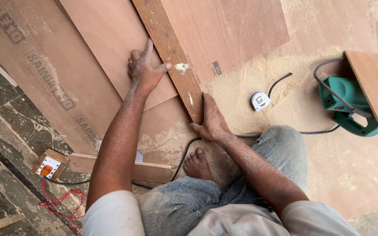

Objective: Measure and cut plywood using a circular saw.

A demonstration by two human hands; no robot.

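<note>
**Two hands hold a long wood strip flat on the board**

A long, narrow brown wood strip (171,57) lies slanted on top of big flat sheets of reddish plywood (228,30) on the floor. The left hand (144,72) is spread wide and flat, with the fingers on the plywood sheet just beside the strip and the thumb touching the strip's edge. The right hand (211,120) presses flat on the near end of the strip, fingers open, not wrapped around anything. So neither grip holds a thing; both just press down.

It looks like the step of lining up the strip and keeping it from sliding. The next move would need both hands to stay firm so the strip does not shift.

A bare foot (197,164) rests on the floor close to the right hand. A small white tape measure (260,101) sits in the pale sawdust (294,87) nearby. Farther right is a green power tool (351,107) with a black cord (184,153). At the left lie a short wood block (123,168), a small switch box (49,165) and a red wire (60,202).
</note>
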